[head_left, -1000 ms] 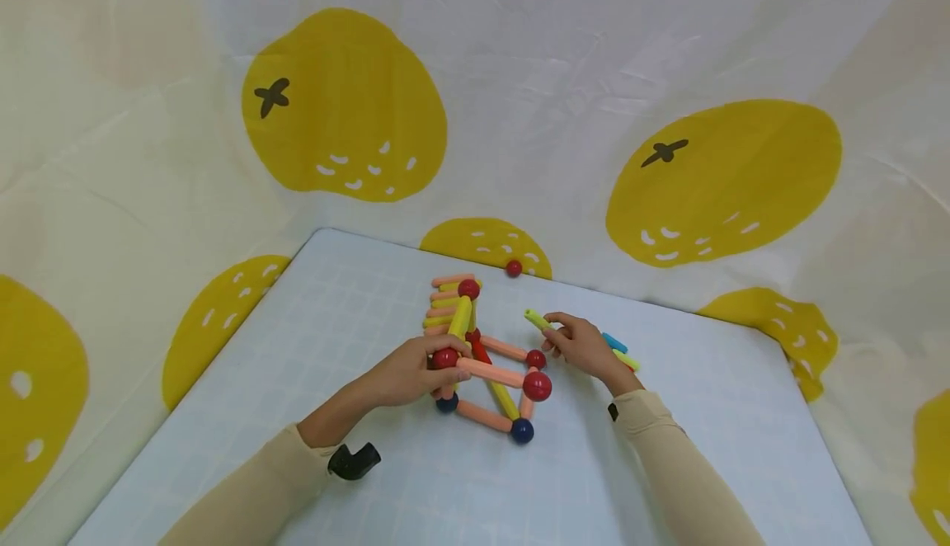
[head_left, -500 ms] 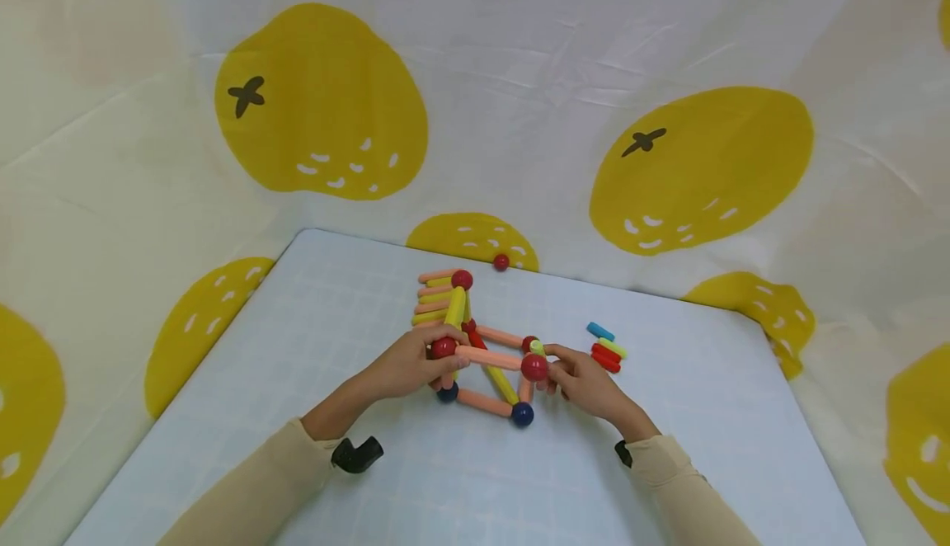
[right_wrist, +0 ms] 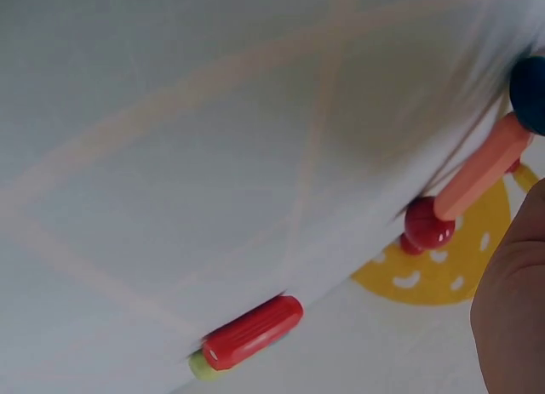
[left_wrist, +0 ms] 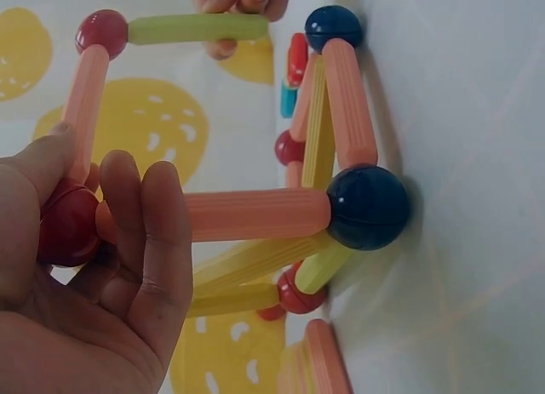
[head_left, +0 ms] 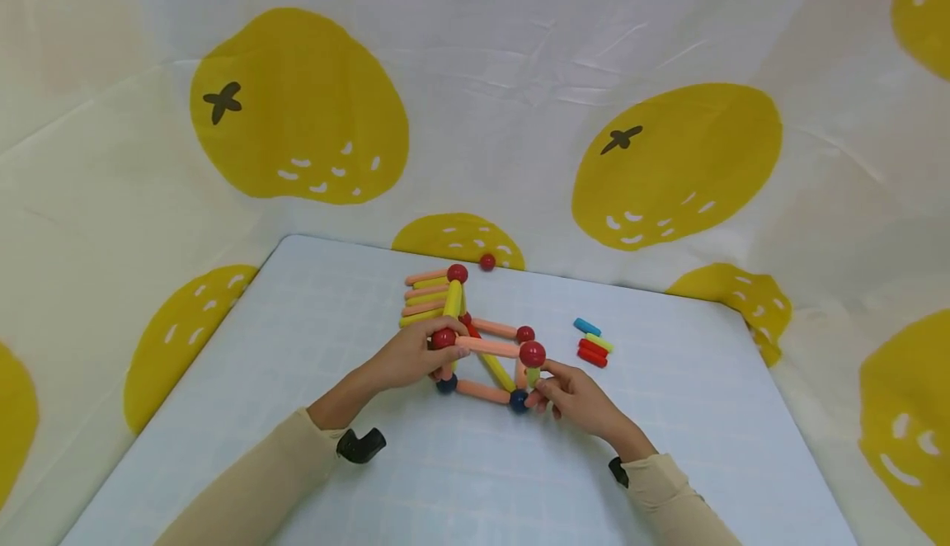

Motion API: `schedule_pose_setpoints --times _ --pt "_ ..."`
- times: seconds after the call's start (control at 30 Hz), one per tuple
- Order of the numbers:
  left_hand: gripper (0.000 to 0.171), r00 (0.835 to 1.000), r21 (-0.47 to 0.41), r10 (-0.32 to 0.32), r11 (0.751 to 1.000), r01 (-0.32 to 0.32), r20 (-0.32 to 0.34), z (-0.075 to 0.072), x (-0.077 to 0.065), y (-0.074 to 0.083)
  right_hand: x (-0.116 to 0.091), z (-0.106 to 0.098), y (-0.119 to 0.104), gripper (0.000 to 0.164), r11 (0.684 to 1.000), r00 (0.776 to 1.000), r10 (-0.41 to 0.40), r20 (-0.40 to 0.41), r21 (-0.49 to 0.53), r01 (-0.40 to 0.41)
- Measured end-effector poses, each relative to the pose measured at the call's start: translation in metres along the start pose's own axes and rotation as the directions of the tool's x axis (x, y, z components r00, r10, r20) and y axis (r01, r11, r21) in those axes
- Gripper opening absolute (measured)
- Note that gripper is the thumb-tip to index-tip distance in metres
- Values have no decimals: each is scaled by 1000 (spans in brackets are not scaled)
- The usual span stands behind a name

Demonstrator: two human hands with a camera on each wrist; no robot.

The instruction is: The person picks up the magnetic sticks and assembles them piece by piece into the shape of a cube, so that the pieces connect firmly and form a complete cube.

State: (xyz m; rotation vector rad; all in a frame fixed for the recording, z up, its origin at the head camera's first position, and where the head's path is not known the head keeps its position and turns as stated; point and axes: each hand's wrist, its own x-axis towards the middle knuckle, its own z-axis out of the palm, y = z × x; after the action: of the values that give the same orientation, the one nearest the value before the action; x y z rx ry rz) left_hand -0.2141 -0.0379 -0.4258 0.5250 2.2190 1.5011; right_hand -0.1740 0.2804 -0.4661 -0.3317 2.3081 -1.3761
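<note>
A hanging cloth [head_left: 497,101] printed with yellow fruit was spread behind the counter [head_left: 475,480], meeting its far edge. Room was left on the counter in front of the stick frame [head_left: 482,391] and well out to either side, toward the slanting left and right edges. Two beige sleeves [head_left: 252,480] were stretched in from the near side. The frame, built of sticks and balls, was stood on the counter between the hands. By the left hand [head_left: 404,364], a red corner ball [head_left: 444,338] was grasped, with the fingers curled round it. By the right hand [head_left: 586,402], a yellow-green stick [left_wrist: 174,28] was pinched near its lower end; its upper end was set against another red corner ball [head_left: 532,354]. Beyond the left hand, at least six pink and yellow sticks were laid alternately in a row [head_left: 426,291]. To the right of the frame, four loose sticks were grouped: two red sticks [head_left: 592,357], one lime stick [head_left: 599,343] and one blue stick [head_left: 587,327]. In the frame, five red balls and two navy balls [head_left: 446,383] were counted. One loose red ball [head_left: 487,262] was seen at the far edge.
</note>
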Motion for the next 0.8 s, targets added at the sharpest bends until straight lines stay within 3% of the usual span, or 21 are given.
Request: schedule_pose_setpoints --times 0.23,0.4,0.67,0.8 --pt "28 1000 27 7 1000 -6 -18 1 5 1 0 3 1 39 1000 1000 -11 15 -10 11" --pt "26 999 82 27 996 -25 -24 4 13 4 0 9 1 36 999 999 31 10 -24 -31" --pt "25 999 132 -9 991 14 -34 9 20 8 2 17 2 35 996 995 77 -61 -47 -80" --pt "26 999 128 -6 992 11 -33 10 21 8 3 23 3 30 979 991 82 -102 -180 -99"
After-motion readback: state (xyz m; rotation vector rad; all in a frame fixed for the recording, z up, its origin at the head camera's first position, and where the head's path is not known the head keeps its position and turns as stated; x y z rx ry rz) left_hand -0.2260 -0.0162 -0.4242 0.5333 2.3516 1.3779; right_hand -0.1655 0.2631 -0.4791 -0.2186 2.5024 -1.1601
